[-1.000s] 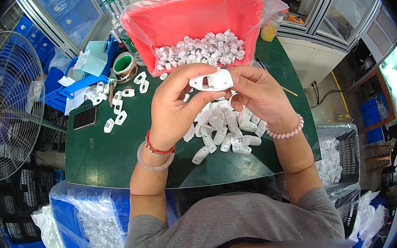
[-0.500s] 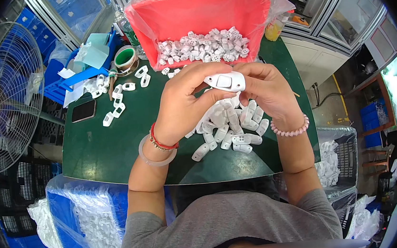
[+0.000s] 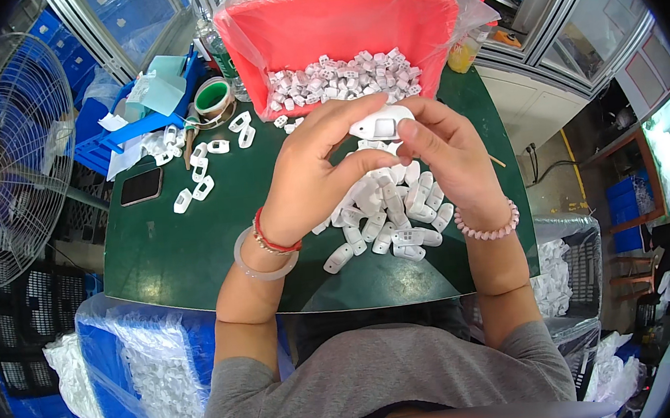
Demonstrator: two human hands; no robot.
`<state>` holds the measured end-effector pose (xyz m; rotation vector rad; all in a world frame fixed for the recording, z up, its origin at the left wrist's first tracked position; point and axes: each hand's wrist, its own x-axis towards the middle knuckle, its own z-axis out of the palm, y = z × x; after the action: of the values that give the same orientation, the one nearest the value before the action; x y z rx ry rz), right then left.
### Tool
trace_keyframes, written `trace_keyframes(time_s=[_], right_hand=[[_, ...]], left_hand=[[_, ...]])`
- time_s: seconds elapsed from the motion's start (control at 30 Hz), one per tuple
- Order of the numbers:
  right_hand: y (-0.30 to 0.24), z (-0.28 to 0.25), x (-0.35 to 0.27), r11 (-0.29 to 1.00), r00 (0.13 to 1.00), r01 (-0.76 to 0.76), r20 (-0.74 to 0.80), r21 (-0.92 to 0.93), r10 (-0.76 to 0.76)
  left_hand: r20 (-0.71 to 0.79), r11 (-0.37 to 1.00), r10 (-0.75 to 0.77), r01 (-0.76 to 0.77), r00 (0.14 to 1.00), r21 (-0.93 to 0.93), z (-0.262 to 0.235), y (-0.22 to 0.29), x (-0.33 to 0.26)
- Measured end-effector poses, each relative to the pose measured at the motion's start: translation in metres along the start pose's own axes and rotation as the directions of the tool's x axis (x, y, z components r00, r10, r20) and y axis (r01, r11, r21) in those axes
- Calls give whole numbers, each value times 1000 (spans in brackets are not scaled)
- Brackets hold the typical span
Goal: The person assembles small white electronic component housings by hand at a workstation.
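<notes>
Up in front of me, above the table, I hold a small white plastic casing [image 3: 379,126] with a rectangular recess and a small dark hole near its left end. My left hand [image 3: 317,150] keeps its fingers along the casing's far side, its thumb just beneath. On the right end, the thumb of my right hand [image 3: 450,145] presses while the fingers curl behind. Below my hands lies a loose pile of similar white casings [image 3: 388,212]. Beyond them, a red bin [image 3: 341,23] lined with clear plastic contains many small white button-like pieces [image 3: 339,80].
On the green table [image 3: 186,255] are a phone [image 3: 142,187], several white frames [image 3: 200,169], a tape roll [image 3: 213,98] and a blue tray [image 3: 94,135]. Plastic-lined crates [image 3: 145,372] flank me. A large fan [image 3: 12,163] stands left, a bottle of yellow liquid [image 3: 461,53] back right.
The casing has shifted slightly within my hands. My right thumb has come up over its right end, and my left thumb has dropped away from its front face.
</notes>
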<state>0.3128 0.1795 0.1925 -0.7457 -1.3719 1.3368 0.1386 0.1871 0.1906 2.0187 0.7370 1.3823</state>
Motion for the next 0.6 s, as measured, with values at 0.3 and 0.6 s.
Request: trace_keyframes(time_s=[0.3, 0.6], right_hand=[[-4, -2, -3, 998, 998, 54, 30, -39, -53], [5, -15, 5, 989, 977, 146, 159, -11, -142]], left_hand=[[133, 722, -365, 370, 922, -584, -2, -2, -1], [248, 636, -389, 454, 887, -625, -6, -13, -1]])
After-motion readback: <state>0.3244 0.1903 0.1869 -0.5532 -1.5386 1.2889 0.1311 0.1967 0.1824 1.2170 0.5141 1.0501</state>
